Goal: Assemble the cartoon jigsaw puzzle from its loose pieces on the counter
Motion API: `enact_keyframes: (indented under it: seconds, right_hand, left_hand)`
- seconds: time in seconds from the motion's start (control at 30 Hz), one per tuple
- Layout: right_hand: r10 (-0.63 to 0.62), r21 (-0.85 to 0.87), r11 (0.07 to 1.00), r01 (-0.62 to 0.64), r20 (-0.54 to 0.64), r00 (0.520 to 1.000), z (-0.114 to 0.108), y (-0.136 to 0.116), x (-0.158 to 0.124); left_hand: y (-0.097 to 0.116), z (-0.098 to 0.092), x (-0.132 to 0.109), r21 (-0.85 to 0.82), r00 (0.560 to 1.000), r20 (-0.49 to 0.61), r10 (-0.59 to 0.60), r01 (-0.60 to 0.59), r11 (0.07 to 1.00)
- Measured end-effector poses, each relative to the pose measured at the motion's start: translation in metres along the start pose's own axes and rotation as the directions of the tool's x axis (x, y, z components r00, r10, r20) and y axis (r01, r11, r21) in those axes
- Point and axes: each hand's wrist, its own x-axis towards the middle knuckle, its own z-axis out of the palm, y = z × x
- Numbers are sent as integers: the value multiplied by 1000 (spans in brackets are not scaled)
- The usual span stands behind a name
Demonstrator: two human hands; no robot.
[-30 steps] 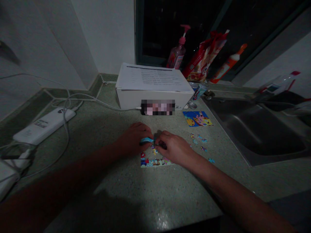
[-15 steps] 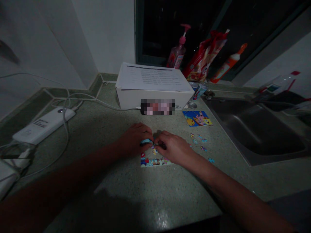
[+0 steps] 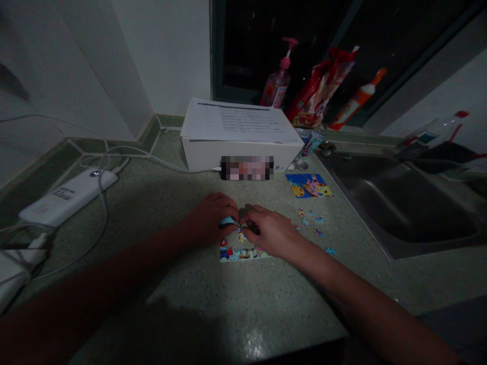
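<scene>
My left hand (image 3: pixel 209 217) and my right hand (image 3: pixel 272 231) meet at the middle of the speckled counter (image 3: pixel 190 284). Both pinch a small strip of joined blue puzzle pieces (image 3: pixel 228 221) between their fingertips, just above a partly built colourful puzzle (image 3: pixel 239 253) lying flat. Several loose puzzle pieces (image 3: pixel 314 223) lie scattered to the right of my right hand. Further back sits a small colourful reference picture (image 3: pixel 309 185).
A white box (image 3: pixel 239 134) topped with a printed sheet stands behind the hands. At left lie a white power strip (image 3: pixel 68 196) and cables (image 3: pixel 102 203). A steel sink (image 3: pixel 403 205) is at right. A pink pump bottle (image 3: pixel 279 81), red bag (image 3: pixel 319 91) and orange bottle (image 3: pixel 357 101) line the sill.
Almost nothing differs; both hands stay pinched together over the puzzle, with the blue pieces shifting only slightly between the fingertips.
</scene>
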Motion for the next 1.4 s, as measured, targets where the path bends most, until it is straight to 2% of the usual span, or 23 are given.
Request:
enact_keyframes:
  seconds: [0.33, 0.63, 1.4]
  right_hand:
    - [-1, 18, 1000, 1, 16, 1000, 0, 0, 2]
    - [4, 41, 999, -5, 23, 1000, 0, 1, 2]
    - [17, 17, 1000, -17, -21, 1000, 3, 2, 3]
  left_hand:
    - [1, -1, 0, -6, 1000, 14, 3, -3, 1000]
    - [3, -3, 1, 20, 999, 5, -40, 40, 999]
    - [2, -2, 1, 45, 999, 9, -47, 47, 998]
